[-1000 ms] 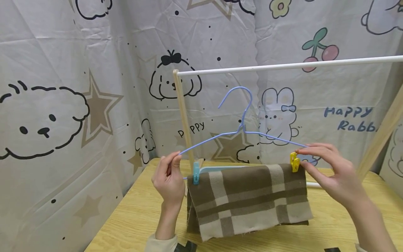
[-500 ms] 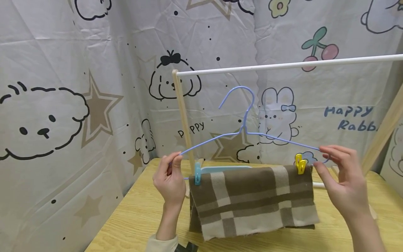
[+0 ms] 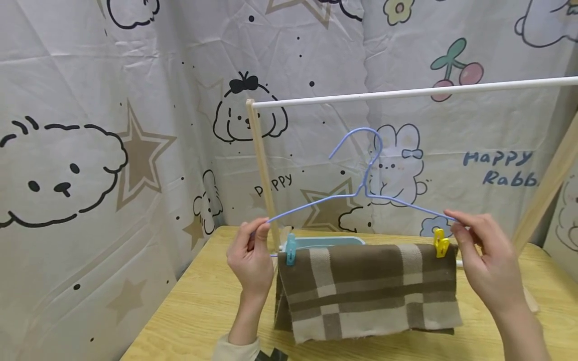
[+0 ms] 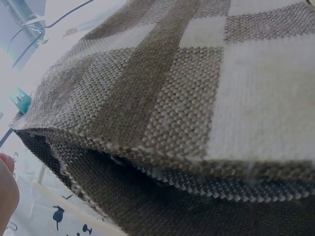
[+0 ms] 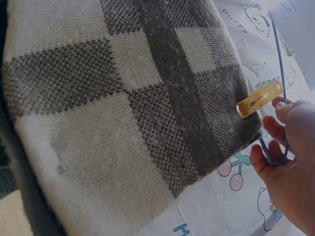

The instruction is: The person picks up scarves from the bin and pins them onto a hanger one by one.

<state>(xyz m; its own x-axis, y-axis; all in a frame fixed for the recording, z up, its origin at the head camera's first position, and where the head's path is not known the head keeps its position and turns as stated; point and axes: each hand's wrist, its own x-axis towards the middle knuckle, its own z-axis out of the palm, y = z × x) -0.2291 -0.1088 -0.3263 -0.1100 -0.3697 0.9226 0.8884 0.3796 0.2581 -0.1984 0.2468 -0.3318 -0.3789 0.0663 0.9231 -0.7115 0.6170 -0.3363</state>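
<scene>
A blue wire clothes hanger [image 3: 336, 196] is held up by both hands, its hook at the top. My left hand [image 3: 252, 255] pinches its left end, and my right hand [image 3: 487, 255] pinches the right end. Over the hanger's lower bar hangs a folded brown-and-cream checked cloth [image 3: 370, 291]. A light-blue clothespin [image 3: 291, 249] clips the cloth's upper left corner, and a yellow clothespin [image 3: 440, 243] clips the upper right. In the right wrist view the yellow clothespin [image 5: 260, 99] sits close to the fingertips. Cloth fills most of the left wrist view, with only part of the hand showing.
Behind the hanger stands a rack with a white top rail [image 3: 397, 94] and wooden posts [image 3: 262, 165]. A pale blue tray [image 3: 325, 241] lies on the wooden table [image 3: 189, 301] behind the cloth. A printed curtain [image 3: 180, 75] encloses the back and left.
My right hand has left the yellow clothespin and moved right to the hanger's end. The hanger and cloth have shifted slightly right, and the hook a little lower.
</scene>
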